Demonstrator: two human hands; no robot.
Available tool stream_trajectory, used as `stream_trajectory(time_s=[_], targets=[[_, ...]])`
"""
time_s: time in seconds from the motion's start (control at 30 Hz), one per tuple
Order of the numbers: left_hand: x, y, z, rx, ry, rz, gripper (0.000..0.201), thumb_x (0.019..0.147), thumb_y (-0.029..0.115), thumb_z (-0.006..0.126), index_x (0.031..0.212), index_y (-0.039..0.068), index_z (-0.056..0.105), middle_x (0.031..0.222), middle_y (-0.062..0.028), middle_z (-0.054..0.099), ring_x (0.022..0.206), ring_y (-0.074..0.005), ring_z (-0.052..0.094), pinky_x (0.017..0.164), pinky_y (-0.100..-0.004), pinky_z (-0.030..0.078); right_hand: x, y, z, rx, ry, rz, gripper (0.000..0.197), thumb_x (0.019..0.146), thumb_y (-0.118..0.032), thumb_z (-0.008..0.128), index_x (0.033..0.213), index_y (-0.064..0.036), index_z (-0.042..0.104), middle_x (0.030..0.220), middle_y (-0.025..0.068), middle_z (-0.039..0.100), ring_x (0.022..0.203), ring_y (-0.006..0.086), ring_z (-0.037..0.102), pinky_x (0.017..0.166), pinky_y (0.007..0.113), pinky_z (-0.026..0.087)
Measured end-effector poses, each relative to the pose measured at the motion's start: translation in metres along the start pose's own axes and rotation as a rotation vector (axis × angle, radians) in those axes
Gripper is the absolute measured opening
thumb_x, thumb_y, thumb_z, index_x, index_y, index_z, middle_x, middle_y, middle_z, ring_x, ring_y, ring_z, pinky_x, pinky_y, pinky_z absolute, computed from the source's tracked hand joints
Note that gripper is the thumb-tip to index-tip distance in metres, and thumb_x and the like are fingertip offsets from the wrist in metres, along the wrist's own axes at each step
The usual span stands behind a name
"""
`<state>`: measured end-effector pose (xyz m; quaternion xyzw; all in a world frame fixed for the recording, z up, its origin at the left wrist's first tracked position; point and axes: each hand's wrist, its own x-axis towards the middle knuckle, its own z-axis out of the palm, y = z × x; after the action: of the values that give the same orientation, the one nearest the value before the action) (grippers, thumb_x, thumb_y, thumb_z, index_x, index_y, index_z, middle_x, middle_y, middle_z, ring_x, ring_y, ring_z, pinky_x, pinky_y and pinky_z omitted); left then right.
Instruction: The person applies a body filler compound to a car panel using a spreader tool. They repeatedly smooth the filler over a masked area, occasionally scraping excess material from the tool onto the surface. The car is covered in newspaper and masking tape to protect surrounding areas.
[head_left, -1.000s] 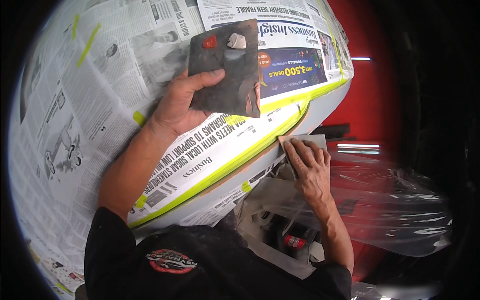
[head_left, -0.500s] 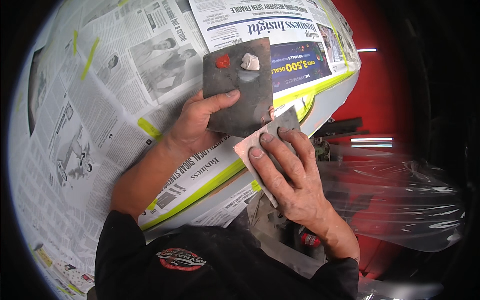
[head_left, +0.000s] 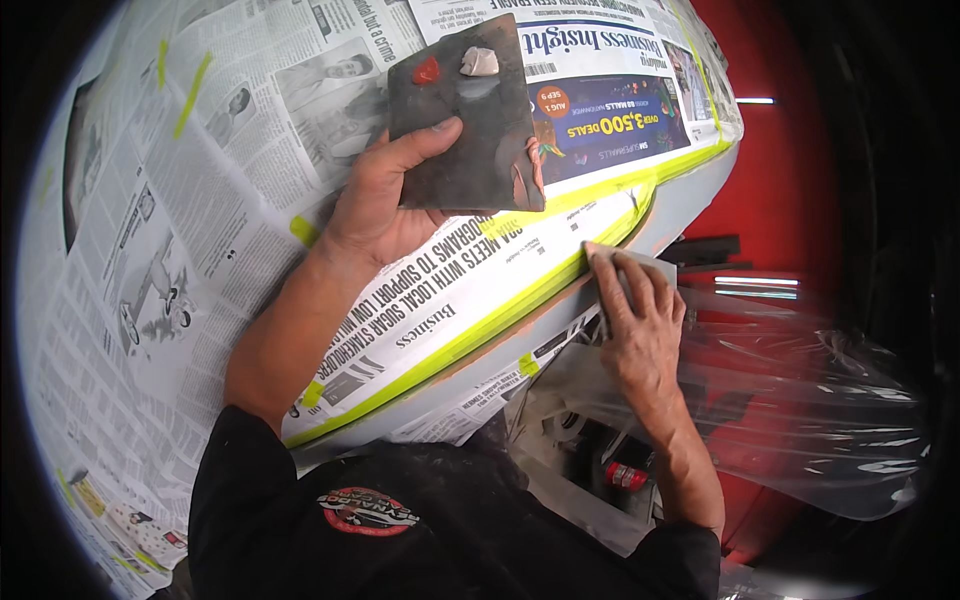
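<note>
My left hand (head_left: 375, 205) grips a dark flat mixing board (head_left: 465, 140), thumb on top and fingers underneath. On its face sit a small red dab of paste (head_left: 426, 70) and a larger pale putty lump (head_left: 480, 62). Pinkish putty (head_left: 526, 172) clings to the board's lower right edge. My right hand (head_left: 640, 325) is closed on a thin grey putty spreader (head_left: 656, 266), mostly hidden under the fingers. It lies against the narrow grey panel edge (head_left: 690, 205), beside the yellow masking tape (head_left: 480, 345). Whether putty is under the blade is hidden.
Newspaper masking (head_left: 290, 130) covers the large curved surface on the left and ahead. Clear plastic sheeting (head_left: 800, 400) hangs at the right before a red surface (head_left: 775, 190). Below my right forearm are a red cylindrical object (head_left: 626, 475) and a tape roll (head_left: 568, 426).
My right hand has moved from the board's lower corner rightward to the panel edge with the spreader. The board in my left hand has shifted up and slightly left.
</note>
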<state>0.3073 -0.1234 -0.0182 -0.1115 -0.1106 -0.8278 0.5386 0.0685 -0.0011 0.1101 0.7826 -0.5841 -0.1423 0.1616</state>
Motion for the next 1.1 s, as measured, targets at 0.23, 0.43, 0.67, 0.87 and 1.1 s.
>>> stream_trajectory(time_s=[0.23,0.43,0.67,0.87,1.1], targets=[[-0.001,0.002,-0.005,0.007,-0.051,-0.014,0.047,0.1,0.015,0.05,0.141,-0.006,0.038,0.136,-0.0226,0.052,0.122,-0.0299,0.058,0.102,-0.0442,0.052,-0.05,-0.041,-0.005,0.111,-0.172,-0.233,0.067,0.073,-0.006,0.066,0.138,-0.0198,0.056,0.134,0.0056,0.054,0.119,0.0296,0.048,0.099,0.05,0.036],[0.001,-0.001,-0.002,0.049,-0.016,0.018,0.047,0.1,0.014,0.049,0.141,-0.006,0.036,0.136,-0.0232,0.052,0.123,-0.0312,0.057,0.102,-0.0448,0.052,-0.034,-0.021,-0.043,0.151,-0.165,-0.14,0.08,0.063,0.003,0.062,0.14,-0.0154,0.053,0.135,0.007,0.054,0.12,0.0313,0.049,0.1,0.048,0.037],[-0.001,0.002,0.001,0.068,0.006,0.019,0.048,0.1,0.015,0.049,0.141,-0.007,0.035,0.135,-0.0235,0.052,0.122,-0.0331,0.058,0.101,-0.0459,0.053,-0.016,-0.034,-0.015,0.161,-0.146,0.112,0.079,0.07,0.006,0.055,0.146,-0.0147,0.046,0.13,0.0084,0.053,0.116,0.0341,0.05,0.094,0.047,0.042],[0.001,0.001,-0.003,0.067,-0.042,0.008,0.048,0.1,0.015,0.049,0.14,-0.008,0.036,0.133,-0.0256,0.053,0.119,-0.0346,0.059,0.099,-0.0479,0.053,-0.063,-0.075,-0.009,0.154,-0.197,-0.142,0.088,0.06,-0.001,0.069,0.144,-0.02,0.05,0.13,0.0064,0.053,0.119,0.0311,0.047,0.097,0.048,0.037],[-0.004,-0.012,0.008,0.058,-0.004,-0.046,0.047,0.098,0.014,0.051,0.139,-0.006,0.038,0.13,-0.0262,0.054,0.117,-0.0367,0.06,0.099,-0.0491,0.053,-0.052,-0.037,-0.052,0.41,-0.13,-0.027,0.088,0.058,0.009,0.059,0.143,-0.0146,0.051,0.135,0.0113,0.053,0.121,0.0355,0.049,0.102,0.05,0.039]])
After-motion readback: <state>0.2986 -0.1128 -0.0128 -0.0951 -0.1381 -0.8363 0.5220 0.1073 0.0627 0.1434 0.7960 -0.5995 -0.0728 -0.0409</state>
